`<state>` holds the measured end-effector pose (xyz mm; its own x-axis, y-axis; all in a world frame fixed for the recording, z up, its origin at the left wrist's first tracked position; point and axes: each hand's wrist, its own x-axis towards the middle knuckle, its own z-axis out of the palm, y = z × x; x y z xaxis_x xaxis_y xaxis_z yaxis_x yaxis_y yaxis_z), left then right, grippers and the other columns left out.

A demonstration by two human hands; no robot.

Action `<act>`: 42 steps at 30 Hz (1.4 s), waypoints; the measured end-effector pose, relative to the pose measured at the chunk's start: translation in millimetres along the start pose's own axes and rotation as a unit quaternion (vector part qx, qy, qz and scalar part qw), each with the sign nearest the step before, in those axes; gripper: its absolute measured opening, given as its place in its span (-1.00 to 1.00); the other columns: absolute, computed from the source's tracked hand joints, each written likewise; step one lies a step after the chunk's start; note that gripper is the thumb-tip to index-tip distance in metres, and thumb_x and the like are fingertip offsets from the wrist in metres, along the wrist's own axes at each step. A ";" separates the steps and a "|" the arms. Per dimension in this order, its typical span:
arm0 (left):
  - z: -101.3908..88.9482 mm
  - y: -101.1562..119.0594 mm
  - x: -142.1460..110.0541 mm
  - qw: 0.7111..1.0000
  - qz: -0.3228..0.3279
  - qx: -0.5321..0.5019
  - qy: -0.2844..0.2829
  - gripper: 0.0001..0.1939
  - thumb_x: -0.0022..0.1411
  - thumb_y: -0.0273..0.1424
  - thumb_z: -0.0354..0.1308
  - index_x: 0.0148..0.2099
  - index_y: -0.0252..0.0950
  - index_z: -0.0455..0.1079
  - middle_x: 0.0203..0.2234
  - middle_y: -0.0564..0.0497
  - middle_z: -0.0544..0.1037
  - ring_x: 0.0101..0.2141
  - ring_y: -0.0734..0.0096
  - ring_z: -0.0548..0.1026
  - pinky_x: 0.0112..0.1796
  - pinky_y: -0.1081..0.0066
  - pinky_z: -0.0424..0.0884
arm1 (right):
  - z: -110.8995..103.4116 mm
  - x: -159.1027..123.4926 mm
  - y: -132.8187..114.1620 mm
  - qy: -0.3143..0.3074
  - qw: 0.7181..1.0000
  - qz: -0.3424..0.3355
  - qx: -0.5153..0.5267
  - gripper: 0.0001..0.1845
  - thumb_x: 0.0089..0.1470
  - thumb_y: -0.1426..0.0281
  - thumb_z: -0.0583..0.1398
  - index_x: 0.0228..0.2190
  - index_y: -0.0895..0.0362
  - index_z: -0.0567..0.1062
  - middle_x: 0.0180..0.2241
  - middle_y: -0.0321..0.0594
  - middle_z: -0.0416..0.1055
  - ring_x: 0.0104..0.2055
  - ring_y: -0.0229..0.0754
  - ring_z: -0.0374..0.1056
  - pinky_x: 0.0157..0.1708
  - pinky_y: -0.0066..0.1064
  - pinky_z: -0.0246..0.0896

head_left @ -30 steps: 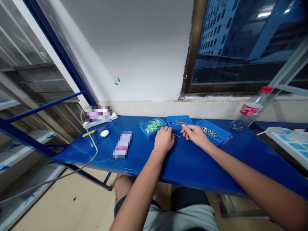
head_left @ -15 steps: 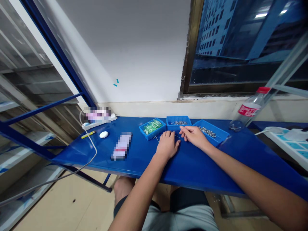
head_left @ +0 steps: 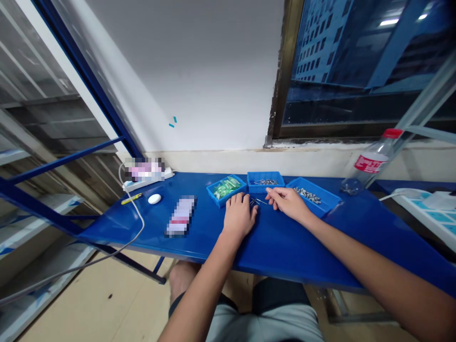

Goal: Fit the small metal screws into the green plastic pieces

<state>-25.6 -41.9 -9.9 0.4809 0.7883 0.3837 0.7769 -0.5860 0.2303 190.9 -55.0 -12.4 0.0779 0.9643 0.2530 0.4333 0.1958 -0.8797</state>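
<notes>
Blue, faintly glossy tabletop runs along a pale wall with a brown-framed window. Thin metal pins lie on it between hands held apart: the left hand palm-down with fingers extended, the right hand curled, its grip impossible to tell. Three blue trays stand just behind.

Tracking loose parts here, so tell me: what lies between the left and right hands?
Thin metal pieces lie on the table between the left hand and the right hand, as the head view shows; their exact number is unclear.
</notes>
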 end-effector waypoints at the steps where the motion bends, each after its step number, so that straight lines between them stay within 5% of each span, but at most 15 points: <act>1: 1.5 -0.4 -0.9 1.000 -0.002 0.006 0.000 -0.55 0.47 -0.18 0.04 0.25 -0.32 0.34 0.20 -0.29 0.42 0.20 -0.12 0.35 0.19 -0.06 0.26 | -0.2 -0.3 -0.6 -0.001 1.000 0.002 -0.001 -0.37 0.26 -0.18 0.13 -0.41 0.09 0.62 -0.57 -0.23 0.49 -0.58 -0.20 0.39 -0.55 -0.38 0.26; 12: 0.1 7.8 -11.5 1.000 -0.004 -0.010 -0.004 -0.56 0.50 -0.14 -0.01 0.24 -0.26 0.38 0.21 -0.22 0.45 0.24 -0.07 0.32 0.24 -0.05 0.24 | -1.1 -3.0 -8.4 -0.008 1.000 -0.001 -0.002 -0.38 0.26 -0.16 0.14 -0.42 0.11 0.62 -0.55 -0.22 0.52 -0.56 -0.20 0.40 -0.48 -0.36 0.29; 19: -3.9 10.4 -25.6 0.994 -0.086 0.064 0.010 -0.46 0.49 -0.06 -0.05 0.28 -0.28 0.38 0.30 -0.25 0.38 0.29 -0.15 0.27 0.30 -0.17 0.13 | -1.5 -4.7 -11.9 -0.007 1.000 -0.004 -0.011 -0.39 0.27 -0.14 0.14 -0.43 0.11 0.62 -0.54 -0.23 0.53 -0.55 -0.22 0.40 -0.46 -0.37 0.28; 31: -1.5 -0.1 -21.9 0.993 -0.107 0.040 0.008 -0.44 0.44 -0.03 0.03 0.25 -0.31 0.41 0.32 -0.32 0.35 0.35 -0.27 0.20 0.34 -0.24 0.05 | -0.6 -2.7 -6.2 -0.017 1.000 -0.009 -0.017 -0.41 0.30 -0.11 0.14 -0.41 0.11 0.62 -0.53 -0.23 0.53 -0.55 -0.21 0.42 -0.47 -0.38 0.30; 42: 11.2 12.9 -5.7 0.995 -0.008 -0.066 -0.073 -0.24 0.46 -0.04 0.01 0.47 -0.44 0.05 0.41 -0.43 0.19 0.43 -0.21 0.10 0.38 -0.18 0.00 | 1.2 -1.7 -6.2 -0.017 0.999 -0.025 -0.024 -0.43 0.30 -0.10 0.14 -0.41 0.09 0.61 -0.53 -0.24 0.54 -0.54 -0.19 0.43 -0.43 -0.35 0.34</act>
<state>-13.7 -51.8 -19.1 0.5298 0.8115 0.2465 0.7300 -0.5843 0.3546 187.1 -57.6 -7.8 0.0248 0.9593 0.2813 0.4779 0.2358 -0.8462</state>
